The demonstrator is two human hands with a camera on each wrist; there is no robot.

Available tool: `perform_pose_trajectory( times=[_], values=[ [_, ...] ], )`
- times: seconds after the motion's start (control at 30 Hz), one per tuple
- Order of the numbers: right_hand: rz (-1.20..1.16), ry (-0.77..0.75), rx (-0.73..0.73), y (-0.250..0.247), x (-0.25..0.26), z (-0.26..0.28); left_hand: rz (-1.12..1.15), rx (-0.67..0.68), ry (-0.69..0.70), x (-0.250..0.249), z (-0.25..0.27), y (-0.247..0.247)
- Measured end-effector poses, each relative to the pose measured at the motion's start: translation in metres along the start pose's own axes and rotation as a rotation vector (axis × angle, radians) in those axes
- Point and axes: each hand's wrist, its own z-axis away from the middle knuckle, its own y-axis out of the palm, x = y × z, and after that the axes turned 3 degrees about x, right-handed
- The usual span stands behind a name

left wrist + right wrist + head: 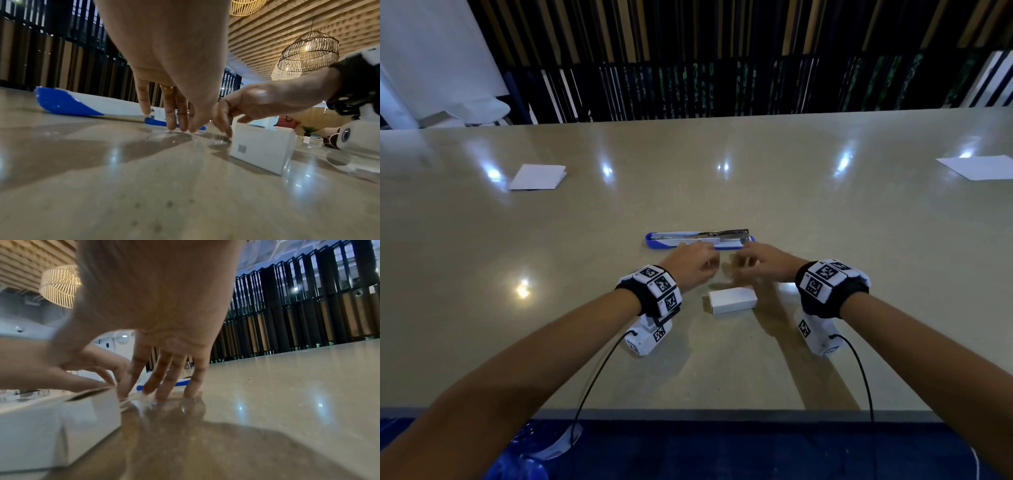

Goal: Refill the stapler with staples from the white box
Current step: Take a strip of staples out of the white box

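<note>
Both hands, left hand (pixel 697 262) and right hand (pixel 758 262), fingers down near the bench (pixel 825 205) with grip unclear, risk scattering staples between the white box (pixel 732 299) and the open stapler (pixel 698 238) at 12 o'clock.

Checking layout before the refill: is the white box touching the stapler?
Apart. The head view shows bare table between the white box and the stapler.

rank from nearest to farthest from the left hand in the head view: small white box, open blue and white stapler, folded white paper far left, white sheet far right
1. and 2. Open blue and white stapler, just beyond the left hand, and small white box, just nearer the person: too close to call.
3. Folded white paper, far left.
4. White sheet, far right.
</note>
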Motion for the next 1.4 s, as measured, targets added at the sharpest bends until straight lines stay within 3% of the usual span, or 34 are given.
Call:
perform_pose_trajectory(
  times=[0.1, 0.27, 0.57, 0.67, 0.8, 1.03, 1.27, 1.4],
  values=[
    [0.082, 0.008, 0.177, 0.007, 0.003, 0.008, 0.034, -0.009, -0.001, -0.004, -0.004, -0.001],
    [0.061, -0.057, 0.119, 0.01, -0.006, 0.002, 0.086, 0.022, -0.008, -0.003, -0.008, -0.003],
    [-0.362, -0.049, -0.341, -0.003, -0.016, -0.009, 0.419, -0.028, -0.055, 0.001, -0.014, 0.0],
    [-0.397, -0.08, -0.42, -0.003, -0.016, -0.017, 0.556, -0.106, -0.052, -0.002, -0.017, 0.0],
    [-0.465, -0.109, -0.434, 0.0, -0.02, -0.023, 0.694, -0.169, 0.009, -0.003, -0.019, -0.004],
    [-0.461, -0.143, -0.415, 0.004, -0.024, -0.032, 0.623, -0.299, 0.045, -0.007, -0.023, -0.01],
    [-0.475, -0.164, -0.419, 0.01, -0.027, -0.036, 0.57, -0.333, 0.01, -0.012, -0.026, -0.011],
    [-0.487, -0.161, -0.422, 0.012, -0.028, -0.037, 0.674, -0.391, -0.026, -0.016, -0.023, -0.012]
  ],
)
